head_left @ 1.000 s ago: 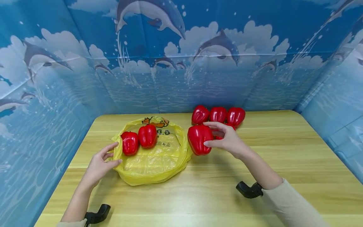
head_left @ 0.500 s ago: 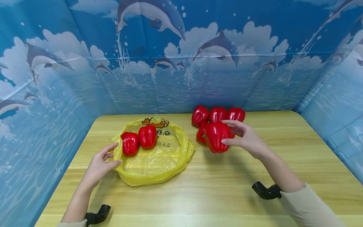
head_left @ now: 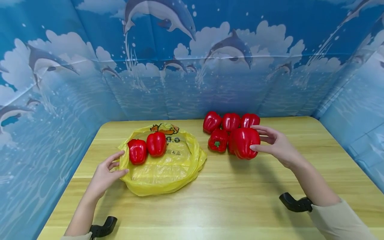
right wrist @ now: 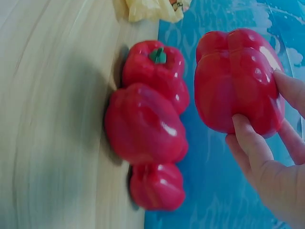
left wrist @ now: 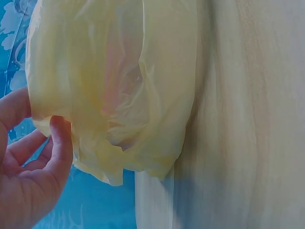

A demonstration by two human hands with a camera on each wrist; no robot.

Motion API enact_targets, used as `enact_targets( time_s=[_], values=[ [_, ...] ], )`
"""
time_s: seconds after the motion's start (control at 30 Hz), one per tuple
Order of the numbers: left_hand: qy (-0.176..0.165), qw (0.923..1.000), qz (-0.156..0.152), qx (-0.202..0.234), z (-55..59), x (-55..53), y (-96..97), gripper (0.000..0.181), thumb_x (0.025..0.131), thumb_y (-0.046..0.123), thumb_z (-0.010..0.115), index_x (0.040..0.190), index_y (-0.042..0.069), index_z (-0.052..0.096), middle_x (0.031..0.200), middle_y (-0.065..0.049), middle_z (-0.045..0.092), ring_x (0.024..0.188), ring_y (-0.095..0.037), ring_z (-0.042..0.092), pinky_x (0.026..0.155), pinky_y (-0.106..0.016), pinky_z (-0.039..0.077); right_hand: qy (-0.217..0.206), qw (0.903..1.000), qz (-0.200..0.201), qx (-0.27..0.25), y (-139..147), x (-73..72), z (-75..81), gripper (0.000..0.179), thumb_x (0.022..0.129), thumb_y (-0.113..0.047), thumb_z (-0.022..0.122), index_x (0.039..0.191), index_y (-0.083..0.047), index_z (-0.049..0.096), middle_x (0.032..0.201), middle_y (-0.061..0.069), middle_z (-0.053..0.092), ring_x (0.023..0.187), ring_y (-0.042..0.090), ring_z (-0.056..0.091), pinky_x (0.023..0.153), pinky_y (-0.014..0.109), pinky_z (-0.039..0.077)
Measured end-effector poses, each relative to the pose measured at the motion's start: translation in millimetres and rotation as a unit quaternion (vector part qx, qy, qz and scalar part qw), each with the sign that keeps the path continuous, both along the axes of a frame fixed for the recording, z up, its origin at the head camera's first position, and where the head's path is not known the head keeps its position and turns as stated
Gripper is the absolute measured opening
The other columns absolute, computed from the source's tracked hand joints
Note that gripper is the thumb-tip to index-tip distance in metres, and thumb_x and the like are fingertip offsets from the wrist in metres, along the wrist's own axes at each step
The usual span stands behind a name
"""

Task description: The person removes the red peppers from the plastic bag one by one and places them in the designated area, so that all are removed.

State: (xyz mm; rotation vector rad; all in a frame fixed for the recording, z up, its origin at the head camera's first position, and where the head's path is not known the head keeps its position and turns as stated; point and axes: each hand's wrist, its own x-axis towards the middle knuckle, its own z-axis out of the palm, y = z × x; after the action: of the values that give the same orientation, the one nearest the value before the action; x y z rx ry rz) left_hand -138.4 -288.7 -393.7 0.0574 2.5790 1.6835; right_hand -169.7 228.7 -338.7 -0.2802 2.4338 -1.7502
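A red bell pepper (right wrist: 238, 81) is gripped in my right hand (head_left: 277, 146), between thumb and fingers, and hangs above the table. Directly behind it in the head view, several more red bell peppers (head_left: 211, 122) lie in two rows; the held one partly covers its neighbours. One in the front row, a pepper with a green stem (head_left: 218, 140), faces me. At the left, my left hand (head_left: 105, 175) pinches the rim of a yellow plastic bag (left wrist: 124, 95). The bag lies with its mouth spread, and two red peppers (head_left: 137, 151) sit inside near its left side.
The wooden table (head_left: 186, 216) extends in front of both hands. A blue dolphin-print curtain (head_left: 168, 96) stands behind it and along both sides. Black camera mounts (head_left: 295, 202) are strapped to both wrists.
My right hand has carried its pepper rightward, away from the bag and across the front of the pepper rows, uncovering the green-stemmed one. My left hand stays on the bag's rim.
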Motion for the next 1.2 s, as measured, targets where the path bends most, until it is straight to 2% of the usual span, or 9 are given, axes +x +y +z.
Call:
enact_targets(
  time_s=[0.13,0.3,0.6,0.8,0.97,1.2],
  values=[
    [0.006,1.0,0.002,0.001,-1.5,0.4,-0.9,0.067,0.084,0.005,0.066,0.143,0.003,0.034,0.145,-0.019,0.031,0.119,-0.036,0.04,0.073,-0.018,0.049,0.009,0.9999,-0.012,0.001,11.3,2.0,-4.8,0.061,0.086,-0.011,0.067,0.139,-0.009,0.038,0.131,0.011,0.041,0.105,0.006,0.053,0.076,0.03,0.053],
    [0.005,1.0,-0.001,0.005,-1.8,1.0,-2.3,0.068,0.084,0.004,0.066,0.143,0.003,0.033,0.146,-0.019,0.029,0.121,-0.038,0.038,0.073,-0.018,0.049,0.015,0.9997,-0.021,0.002,23.3,5.7,-12.3,0.059,0.086,-0.008,0.065,0.139,-0.011,0.039,0.129,0.008,0.041,0.103,0.005,0.054,0.075,0.029,0.053],
    [0.007,0.9999,-0.009,0.003,-3.8,0.2,-3.7,0.069,0.084,0.006,0.067,0.143,0.003,0.033,0.147,-0.019,0.027,0.123,-0.04,0.036,0.073,-0.017,0.048,0.018,0.9989,-0.044,0.003,40.2,15.8,-23.7,0.056,0.087,-0.006,0.064,0.137,-0.019,0.042,0.121,-0.005,0.044,0.099,0.001,0.055,0.073,0.027,0.053],
    [0.009,0.9999,-0.009,0.001,-7.6,0.7,-4.2,0.07,0.084,0.006,0.067,0.144,0.004,0.032,0.147,-0.019,0.027,0.123,-0.041,0.035,0.073,-0.018,0.048,0.007,0.9976,-0.064,0.022,47.8,19.1,-37.0,0.063,0.087,-0.011,0.065,0.142,-0.009,0.036,0.127,0.004,0.042,0.098,0.0,0.054,0.075,0.028,0.053],
    [0.014,0.9999,-0.007,-0.001,-10.0,1.0,-4.0,0.07,0.084,0.006,0.067,0.144,0.004,0.032,0.147,-0.019,0.027,0.122,-0.041,0.036,0.073,-0.017,0.048,0.003,0.9964,-0.076,0.038,52.6,18.0,-49.7,0.065,0.087,-0.015,0.066,0.143,-0.009,0.034,0.134,0.017,0.036,0.096,0.0,0.052,0.077,0.03,0.052],
    [0.021,0.9998,-0.008,0.0,-10.6,1.8,-5.0,0.069,0.084,0.006,0.067,0.144,0.003,0.033,0.147,-0.019,0.028,0.121,-0.039,0.038,0.073,-0.017,0.049,-0.002,0.9947,-0.092,0.046,57.3,18.1,-62.9,0.066,0.088,-0.019,0.066,0.144,-0.009,0.033,0.134,0.016,0.037,0.096,0.002,0.051,0.077,0.023,0.051]
  ],
)
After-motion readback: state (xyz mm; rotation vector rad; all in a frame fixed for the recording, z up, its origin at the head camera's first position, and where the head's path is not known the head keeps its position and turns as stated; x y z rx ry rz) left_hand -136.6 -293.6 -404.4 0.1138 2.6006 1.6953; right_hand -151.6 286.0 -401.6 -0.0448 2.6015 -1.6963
